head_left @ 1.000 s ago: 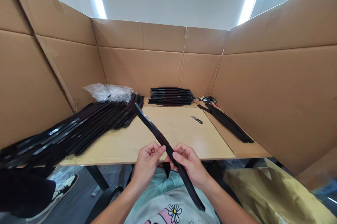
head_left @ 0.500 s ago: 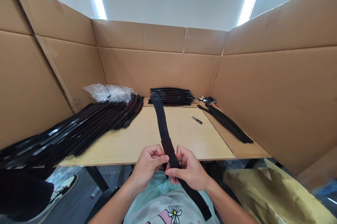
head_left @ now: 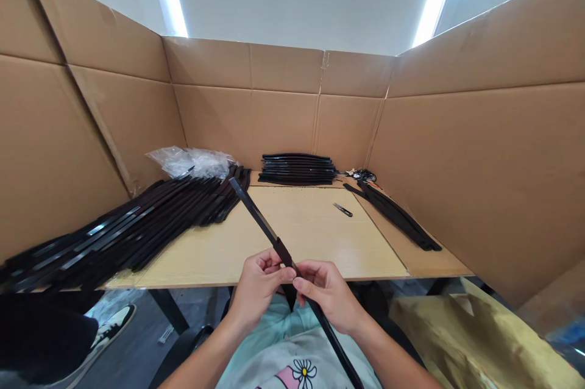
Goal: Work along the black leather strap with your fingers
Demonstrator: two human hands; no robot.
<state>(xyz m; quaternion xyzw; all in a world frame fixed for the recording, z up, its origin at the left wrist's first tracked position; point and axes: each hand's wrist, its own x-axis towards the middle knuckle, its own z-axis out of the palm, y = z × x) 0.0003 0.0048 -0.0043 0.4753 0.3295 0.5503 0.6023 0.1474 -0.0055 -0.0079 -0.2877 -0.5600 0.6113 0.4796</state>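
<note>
Over my lap, just past the table's front edge, a long black strap (head_left: 256, 213) slants from upper left to lower right, seen nearly edge-on. A wider black sleeve-like section (head_left: 284, 252) sits on it just above my fingers. My left hand (head_left: 261, 282) pinches the strap from the left, thumb on top. My right hand (head_left: 326, 291) pinches it from the right, with the two thumbs almost meeting. A short dark end hangs beneath my fingers. The fingers hide the part between them.
Many black strips (head_left: 159, 224) cover the left side of the table (head_left: 292, 224), with clear plastic bags (head_left: 194, 160) behind. A stack of black strips (head_left: 297, 168) lies at the back. Thread snips (head_left: 342, 210) and more black strips (head_left: 395, 212) lie right. Cardboard walls (head_left: 274, 114) surround the table.
The strap has turned from showing its broad face to nearly edge-on, and its far end has swung left. Both hands keep hold, with the right thumb now higher beside the left.
</note>
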